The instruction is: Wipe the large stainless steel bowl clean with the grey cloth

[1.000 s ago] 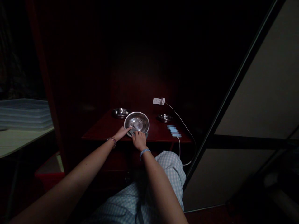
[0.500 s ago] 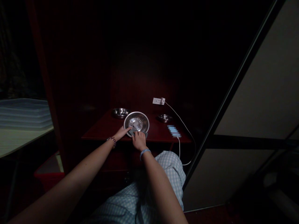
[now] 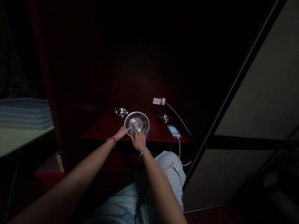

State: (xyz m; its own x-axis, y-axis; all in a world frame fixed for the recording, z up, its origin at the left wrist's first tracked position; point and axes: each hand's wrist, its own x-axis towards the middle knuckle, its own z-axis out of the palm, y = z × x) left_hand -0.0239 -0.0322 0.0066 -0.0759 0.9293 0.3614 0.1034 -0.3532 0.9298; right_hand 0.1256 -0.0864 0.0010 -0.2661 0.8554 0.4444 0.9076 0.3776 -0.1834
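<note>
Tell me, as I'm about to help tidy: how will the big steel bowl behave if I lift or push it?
The stainless steel bowl probably feels light for its size, since its rim looks thin. Its polished surface may be slippery, though the cloth under the right hand could improve grip. Its rounded shape might let it rock or slide when pushed.

Narrow gaps separate the large steel bowl (image 3: pixel 136 122) from the smaller bowls (image 3: pixel 120 113) (image 3: pixel 164 118).

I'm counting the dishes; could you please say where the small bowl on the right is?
In the head view, the small bowl sits on the red table, right of the large steel bowl.
</note>
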